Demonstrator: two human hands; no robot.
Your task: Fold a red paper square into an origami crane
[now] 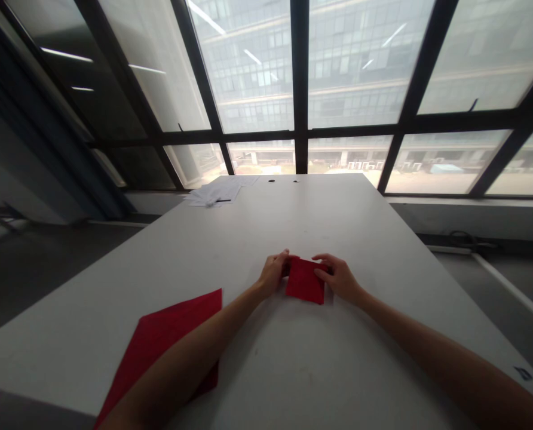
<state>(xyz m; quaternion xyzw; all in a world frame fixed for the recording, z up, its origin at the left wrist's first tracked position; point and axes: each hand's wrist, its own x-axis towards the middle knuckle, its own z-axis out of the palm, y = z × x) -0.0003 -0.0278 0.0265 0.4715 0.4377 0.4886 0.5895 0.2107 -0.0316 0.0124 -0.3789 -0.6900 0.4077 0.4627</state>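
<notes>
A small square of red paper (303,282), seemingly folded, is held between my hands above the middle of the white table (311,358). My left hand (275,270) grips its left edge, fingers curled behind the upper corner. On the opposite side my right hand (337,276) pinches the upper right part, with the thumb on the near face and the index finger along the top. A larger red sheet (177,322) lies flat to the left, partly covered by my left forearm.
White papers (217,190) with a dark pen (223,200) on them lie at the table's far left. Two small dark spots mark the far edge. Tall windows (253,71) stand beyond, and a blue curtain (37,119) hangs at left.
</notes>
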